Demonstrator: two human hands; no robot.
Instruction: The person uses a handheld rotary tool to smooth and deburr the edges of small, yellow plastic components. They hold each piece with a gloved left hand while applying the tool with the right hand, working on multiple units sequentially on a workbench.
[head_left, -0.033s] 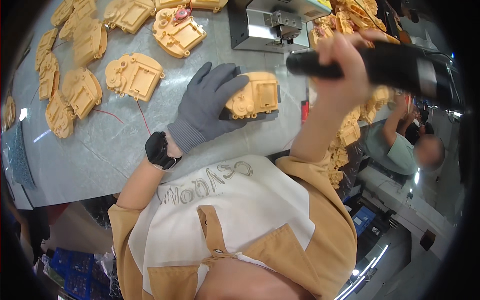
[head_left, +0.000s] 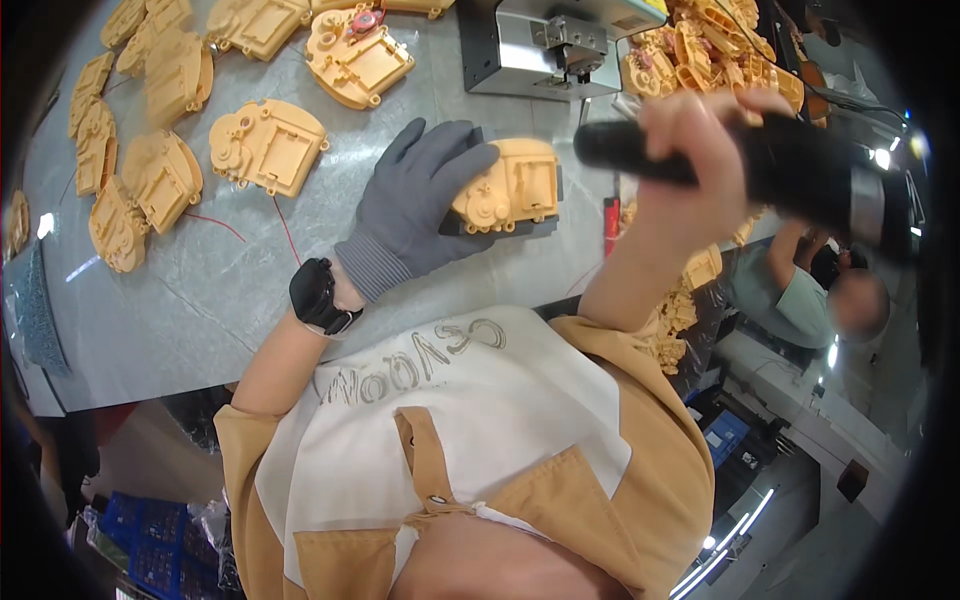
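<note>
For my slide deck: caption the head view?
Gloved left hand steadies a tan plastic housing; right hand grips a black power tool.

One yellow plastic housing point(head_left: 510, 185) lies under the single gloved hand point(head_left: 420, 205) near the centre, and one black power tool point(head_left: 770, 170) sits at two o'clock. Roughly nine more yellow housings point(head_left: 268, 145) spread from nine to twelve o'clock on the one grey table point(head_left: 180, 310). One metal machine point(head_left: 545, 50) stands at twelve o'clock, beside one heap of yellow parts point(head_left: 710, 50), too jumbled to count.
</note>
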